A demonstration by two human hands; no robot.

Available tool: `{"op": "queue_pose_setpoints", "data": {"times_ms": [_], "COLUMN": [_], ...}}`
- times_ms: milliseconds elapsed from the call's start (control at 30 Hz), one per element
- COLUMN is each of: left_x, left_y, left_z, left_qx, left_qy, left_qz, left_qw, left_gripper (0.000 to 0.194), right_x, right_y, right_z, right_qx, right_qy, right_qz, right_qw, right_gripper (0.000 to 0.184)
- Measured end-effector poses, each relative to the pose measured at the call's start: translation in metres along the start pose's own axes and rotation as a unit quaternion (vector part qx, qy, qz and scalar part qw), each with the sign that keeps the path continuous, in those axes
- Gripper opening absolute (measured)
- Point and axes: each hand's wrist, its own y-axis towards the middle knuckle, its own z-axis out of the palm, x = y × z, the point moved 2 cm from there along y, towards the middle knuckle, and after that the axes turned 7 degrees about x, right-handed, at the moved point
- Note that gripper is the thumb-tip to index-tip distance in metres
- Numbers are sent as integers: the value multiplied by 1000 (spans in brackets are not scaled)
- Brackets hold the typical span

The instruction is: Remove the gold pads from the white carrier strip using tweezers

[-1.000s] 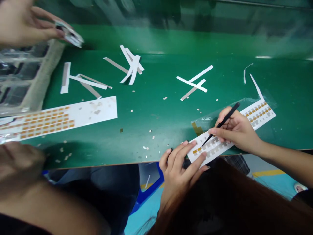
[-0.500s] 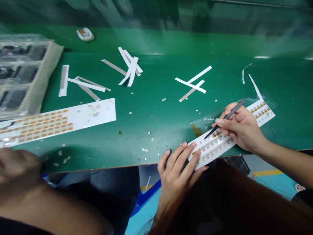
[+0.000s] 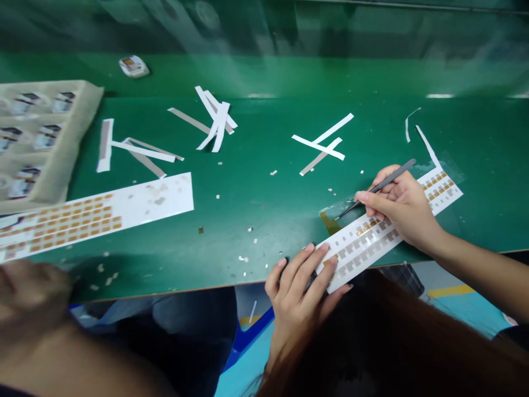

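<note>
Green worktop [image 3: 239, 193], bearing the following.

Item: white backing sheet [image 3: 99, 215] with rows of amber tabs, flat near the front edge at left; the position presumably suits close reach.
Item: wearer's right hand [image 3: 33, 286], just beside that sheet's lower edge; too blurred to tell whether spread or pinching. Left hand out of frame.
Item: moulded-pulp tray [image 3: 85, 124], behind the sheet; its recesses likely keep the small parts separate.
Item: small white rounded part [image 3: 134, 66] with an amber patch, apart from the tray.
Item: loose paper strips [image 3: 218, 125], in scattered clusters, apparently clear of the working strip.
Item: co-worker's left hand [image 3: 297, 292], fingers spread over a tabbed strip [image 3: 361, 251], probably steadying it.
Item: co-worker's right hand [image 3: 400, 204], pinching dark tweezers [image 3: 382, 182] pen-fashion, likely for fine control; tip by an amber film [image 3: 328, 223].
</note>
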Motion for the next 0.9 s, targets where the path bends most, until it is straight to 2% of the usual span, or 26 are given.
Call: {"op": "queue_pose_setpoints", "data": {"times_ms": [433, 600, 700, 900], "left_x": [-5, -6, -5, -4], "left_y": [3, 3, 2, 1], "left_z": [2, 1, 1, 1], "left_qx": [-15, -1, 6, 2], "left_qy": [19, 25, 19, 21], "left_qz": [-9, -7, -10, -11], "left_qw": [1000, 1000, 1000, 1000], "left_gripper": [25, 27, 27, 27], "right_x": [-2, 6, 14, 1], "right_y": [1, -6, -16, -27], "right_z": [1, -4, -6, -4], "right_qx": [-12, -25, -13, 26], "right_qy": [13, 57, 48, 19], "right_qz": [5, -29, -46, 19], "right_qw": [1000, 998, 998, 999], "right_gripper": [42, 39, 36, 42]}}
